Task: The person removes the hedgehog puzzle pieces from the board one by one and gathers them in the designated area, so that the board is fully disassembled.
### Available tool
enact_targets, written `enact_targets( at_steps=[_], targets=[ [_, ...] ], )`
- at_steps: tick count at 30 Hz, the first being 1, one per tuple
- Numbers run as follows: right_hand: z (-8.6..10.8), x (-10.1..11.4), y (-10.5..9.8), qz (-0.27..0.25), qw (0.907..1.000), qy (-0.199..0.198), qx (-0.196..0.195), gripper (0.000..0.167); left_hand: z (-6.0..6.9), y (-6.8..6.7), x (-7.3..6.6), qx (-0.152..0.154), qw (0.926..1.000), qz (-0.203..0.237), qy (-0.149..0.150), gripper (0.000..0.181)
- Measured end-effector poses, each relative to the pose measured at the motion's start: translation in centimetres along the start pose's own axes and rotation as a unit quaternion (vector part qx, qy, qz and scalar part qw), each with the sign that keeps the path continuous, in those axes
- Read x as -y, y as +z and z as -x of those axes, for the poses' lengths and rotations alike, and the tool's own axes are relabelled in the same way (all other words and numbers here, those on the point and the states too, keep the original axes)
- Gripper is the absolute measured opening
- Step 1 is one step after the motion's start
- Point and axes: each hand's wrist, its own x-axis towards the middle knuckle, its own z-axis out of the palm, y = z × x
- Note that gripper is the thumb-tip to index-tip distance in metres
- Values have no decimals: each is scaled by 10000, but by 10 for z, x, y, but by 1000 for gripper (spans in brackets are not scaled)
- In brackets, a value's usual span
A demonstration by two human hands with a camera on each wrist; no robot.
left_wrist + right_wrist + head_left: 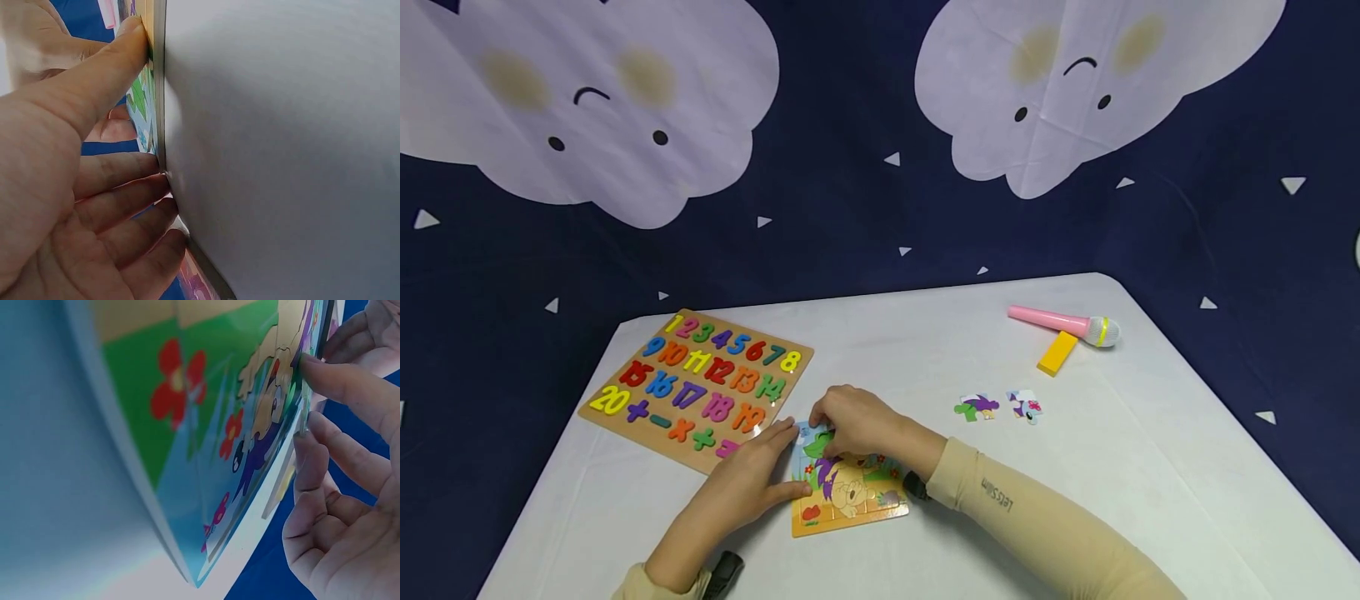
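A picture puzzle board [820, 525] lies at the table's front. My left hand [747, 477] is at its left side; in the left wrist view the thumb of this hand [69, 187] rests on the board's edge [159, 81], the other fingers nearly straight along it. Over the board's upper left, my right hand [868, 427] pinches a puzzle piece [817, 445] with green on it. The right wrist view shows this hand [350, 512] with thumb and fingertip on the thin piece [305, 403], close against the picture. Whether it is fully seated, I cannot tell.
A wooden number board [662, 446] lies to the left, its lower corner near my left hand. Two loose puzzle pieces [977, 407] [1025, 407] lie to the right. Farther back are a yellow block [1057, 354] and a pink toy microphone [1052, 320].
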Motion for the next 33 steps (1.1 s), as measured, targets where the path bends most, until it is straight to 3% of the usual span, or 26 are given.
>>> enact_targets(
  at_steps=[17,33],
  targets=[
    [6,-7,-5,254,9995,1,-188,38,-1,-1,-1,10,9999,-149,-57,91],
    [24,-43,-22,-53,9990,269,-362,41,-2,-1,-2,-9,9998,-134,-150,92]
  ],
)
